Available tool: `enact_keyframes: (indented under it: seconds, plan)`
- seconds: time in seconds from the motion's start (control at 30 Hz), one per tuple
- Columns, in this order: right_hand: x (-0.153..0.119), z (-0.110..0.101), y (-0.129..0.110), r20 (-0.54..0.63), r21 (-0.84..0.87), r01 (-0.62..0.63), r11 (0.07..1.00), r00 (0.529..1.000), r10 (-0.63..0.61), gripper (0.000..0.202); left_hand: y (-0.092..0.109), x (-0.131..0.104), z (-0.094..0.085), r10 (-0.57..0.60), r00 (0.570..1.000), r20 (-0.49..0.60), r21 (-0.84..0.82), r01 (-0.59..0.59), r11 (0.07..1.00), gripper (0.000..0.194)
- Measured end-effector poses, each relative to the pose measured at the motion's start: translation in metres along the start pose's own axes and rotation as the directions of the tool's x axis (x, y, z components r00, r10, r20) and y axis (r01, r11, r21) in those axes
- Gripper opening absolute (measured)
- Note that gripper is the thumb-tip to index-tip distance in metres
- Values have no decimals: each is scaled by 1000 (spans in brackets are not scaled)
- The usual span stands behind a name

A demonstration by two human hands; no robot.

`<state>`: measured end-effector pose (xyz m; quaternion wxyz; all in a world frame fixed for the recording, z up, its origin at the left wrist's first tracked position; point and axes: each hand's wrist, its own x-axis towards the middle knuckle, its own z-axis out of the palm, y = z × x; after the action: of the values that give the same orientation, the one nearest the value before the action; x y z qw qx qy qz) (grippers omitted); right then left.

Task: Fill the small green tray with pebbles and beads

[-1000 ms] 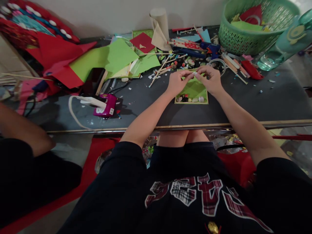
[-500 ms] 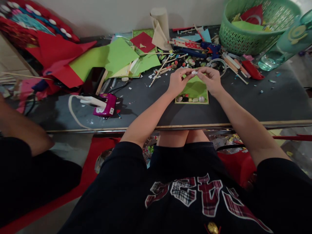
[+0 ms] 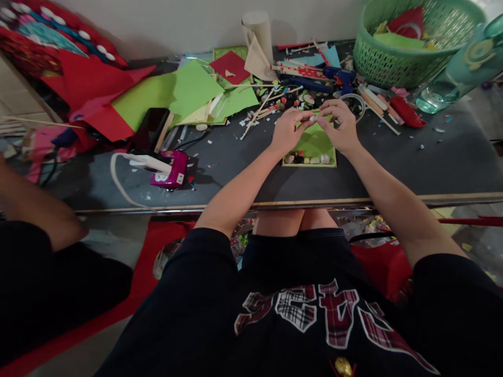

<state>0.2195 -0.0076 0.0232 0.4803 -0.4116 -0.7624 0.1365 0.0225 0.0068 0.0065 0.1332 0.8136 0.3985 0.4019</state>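
Observation:
Above a green board (image 3: 314, 137), my left hand (image 3: 287, 129) pinches a small white pebble (image 3: 313, 119) between thumb and fingertips. My right hand (image 3: 340, 127) meets it from the other side, its thumb against the pebble and its index finger lifted slightly away. Along the board's near edge lies a row of pebbles (image 3: 315, 160), some pale, some dark, one red. Both hands cover parts of the board's sides and far edge.
Behind my hands are loose pebbles (image 3: 308, 98), sticks, a blue glue gun (image 3: 341, 78) and a tape roll (image 3: 356, 104). A green basket (image 3: 393, 68) and bottle (image 3: 451, 78) stand right. Left are coloured paper (image 3: 192, 89), a phone (image 3: 151, 128), a purple power adapter (image 3: 171, 170) and another person's arm (image 3: 39, 204).
My right hand's fingers have lifted and loosened a little around the pebble. My left hand has barely moved, and the pebbles on the board stay where they were.

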Motion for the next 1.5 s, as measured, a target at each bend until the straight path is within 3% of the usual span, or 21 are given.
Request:
enact_keyframes:
  seconds: [0.33, 0.63, 0.97, 1.23, 1.5]
  plan:
    - [1, -3, -1, 58, -45, -44, 998, 997, 47, 54, 0, 0, 0, 2, 999, -33, -87, -5, 996, 66]
    - [-1, -5, -12, 13, -118, -42, 992, 999, 44, 47, 1, 1, -1, 20, 1000, -20, -34, -20, 999, 68]
    - [-1, -1, 5, -12, -157, -49, 986, 999, 48, 47, -5, -2, 4, 86, 996, 5, 48, -86, 995, 70]
    - [-3, 3, 22, -79, -81, -145, 986, 987, 139, 54, -9, 2, 3, 63, 998, -9, -14, -63, 998, 61]
    - [0, 8, 20, 28, 36, -82, 996, 996, 81, 60, 0, 1, 0, 57, 998, 17, -55, -56, 997, 53]
